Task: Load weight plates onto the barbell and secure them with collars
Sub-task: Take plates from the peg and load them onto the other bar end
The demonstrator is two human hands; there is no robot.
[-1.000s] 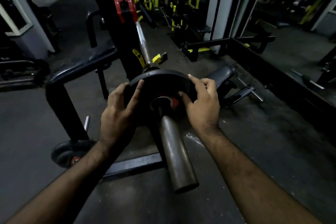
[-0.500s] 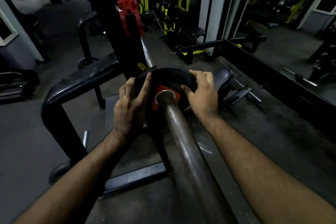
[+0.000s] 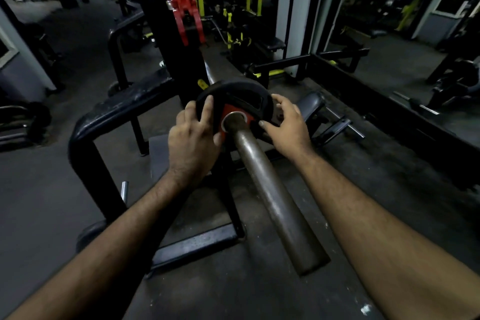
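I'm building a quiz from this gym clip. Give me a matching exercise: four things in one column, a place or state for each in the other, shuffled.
1. black weight plate with red hub
2. left hand
3. right hand
4. red rack hook

A. touches the plate's right edge
B. threaded on the bare steel barbell sleeve
C. high on the black upright
D. lies on the plate's left face

Pairs: 1-B, 2-D, 3-A, 4-C
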